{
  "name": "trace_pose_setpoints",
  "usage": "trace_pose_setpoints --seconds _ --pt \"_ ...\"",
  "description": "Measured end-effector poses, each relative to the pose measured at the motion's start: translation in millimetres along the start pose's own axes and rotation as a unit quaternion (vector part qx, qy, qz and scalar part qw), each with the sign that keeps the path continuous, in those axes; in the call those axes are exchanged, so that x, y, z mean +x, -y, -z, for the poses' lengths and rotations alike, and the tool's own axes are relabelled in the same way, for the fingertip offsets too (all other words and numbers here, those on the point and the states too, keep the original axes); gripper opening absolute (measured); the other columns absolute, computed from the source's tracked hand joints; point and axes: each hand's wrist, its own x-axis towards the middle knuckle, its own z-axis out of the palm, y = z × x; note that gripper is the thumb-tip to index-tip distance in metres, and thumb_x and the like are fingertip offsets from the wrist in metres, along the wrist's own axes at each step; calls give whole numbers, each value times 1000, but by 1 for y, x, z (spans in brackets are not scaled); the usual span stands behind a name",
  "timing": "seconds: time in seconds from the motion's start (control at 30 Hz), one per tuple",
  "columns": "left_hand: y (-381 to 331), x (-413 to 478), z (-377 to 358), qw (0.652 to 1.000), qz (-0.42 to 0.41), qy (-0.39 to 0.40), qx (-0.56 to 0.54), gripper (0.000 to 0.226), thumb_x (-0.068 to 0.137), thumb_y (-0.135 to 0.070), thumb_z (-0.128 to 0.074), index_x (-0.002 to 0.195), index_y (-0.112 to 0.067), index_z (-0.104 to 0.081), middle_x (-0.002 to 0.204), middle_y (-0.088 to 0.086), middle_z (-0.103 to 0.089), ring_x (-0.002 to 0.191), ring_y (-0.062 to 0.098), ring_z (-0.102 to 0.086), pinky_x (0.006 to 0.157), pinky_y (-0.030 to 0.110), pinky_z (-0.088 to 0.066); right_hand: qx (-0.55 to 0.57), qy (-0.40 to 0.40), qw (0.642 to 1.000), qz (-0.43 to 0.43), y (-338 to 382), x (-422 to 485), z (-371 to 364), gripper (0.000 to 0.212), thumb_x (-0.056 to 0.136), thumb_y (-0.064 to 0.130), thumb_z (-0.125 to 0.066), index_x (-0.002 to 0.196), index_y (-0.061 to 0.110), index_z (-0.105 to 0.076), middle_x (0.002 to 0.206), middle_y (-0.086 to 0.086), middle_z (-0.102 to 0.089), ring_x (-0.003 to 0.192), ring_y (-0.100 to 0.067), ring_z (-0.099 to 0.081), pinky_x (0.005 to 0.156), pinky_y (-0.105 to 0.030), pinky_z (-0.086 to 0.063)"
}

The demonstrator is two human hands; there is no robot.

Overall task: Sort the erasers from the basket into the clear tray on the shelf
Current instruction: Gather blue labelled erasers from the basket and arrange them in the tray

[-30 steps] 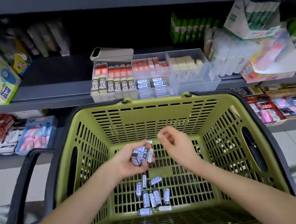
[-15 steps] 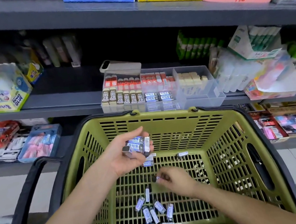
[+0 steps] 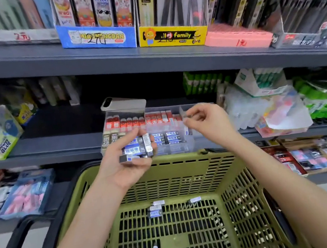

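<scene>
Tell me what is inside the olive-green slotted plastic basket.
Small blue-and-white wrapped erasers lie loose on the basket floor, some far, some near. Forearms cover its side edges.

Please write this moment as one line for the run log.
left hand holds stack of erasers | right hand at clear tray, grip unclear | loose erasers lie in basket

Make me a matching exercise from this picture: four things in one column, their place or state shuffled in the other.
1 left hand
2 right hand
3 basket
4 clear tray

A stands on the shelf
B grips a stack of erasers
C has loose erasers on its floor
D raised by the tray, fingers curled

Pairs: 1-B, 2-D, 3-C, 4-A.
</scene>
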Motion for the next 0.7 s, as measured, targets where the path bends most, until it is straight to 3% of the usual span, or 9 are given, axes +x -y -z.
trace_pose_setpoints --seconds 0.1,0.23,0.33,0.43,0.57,0.63,0.7 --pt "-3 4 -6 1000 -1 -15 5 11 68 -18 -65 65 -8 -69 78 8 -61 63 19 -61 29 14 -32 -196 24 979 47 -5 19 -19 7 80 30 -66 85 27 -65 75 10 -64 82 -14 -58 70 -28 -44" --pt "-6 8 -7 1000 -9 -20 7 12 69 -17 -64 65 -7 -69 78 10 -63 62 20 -62 28 15 -33 -384 33 915 122 -11 30 -31 18 83 32 -59 89 17 -67 83 -2 -67 93 -23 -54 68 -31 -44" --pt "-8 11 -6 999 -14 -32 6 14 70 -16 -63 62 -7 -71 75 11 -64 60 20 -63 29 14 -32 -442 93 884 123 -10 35 -33 19 78 31 -60 85 17 -69 93 -2 -69 96 -24 -54 68 -31 -43" --pt "-9 13 -5 999 -16 -38 2 14 70 -16 -63 63 -6 -71 75 12 -65 60 20 -63 28 14 -32 -483 151 854 119 -12 37 -35 28 75 44 -65 92 22 -73 118 -5 -62 102 -24 -51 82 -35 -41" --pt "-10 15 -1 999 -15 -38 -1 16 73 -19 -63 65 -6 -69 77 12 -62 60 20 -62 28 15 -33 -528 153 825 129 -19 35 -33 40 88 55 -47 104 27 -70 121 -4 -57 107 -25 -47 89 -38 -33" --pt "-10 16 1 999 -15 -44 -9 20 75 -25 -64 69 -6 -68 79 12 -63 62 21 -62 28 15 -33 -524 134 833 113 -20 32 -30 42 93 51 -41 112 24 -67 121 -4 -57 109 -25 -47 90 -36 -32" --pt "-9 15 1 998 -14 -56 -14 28 74 -33 -66 69 -6 -70 77 12 -65 62 21 -63 28 15 -33 -487 78 864 107 -15 24 -26 37 95 39 -39 105 21 -69 110 -4 -61 102 -26 -51 80 -32 -31"
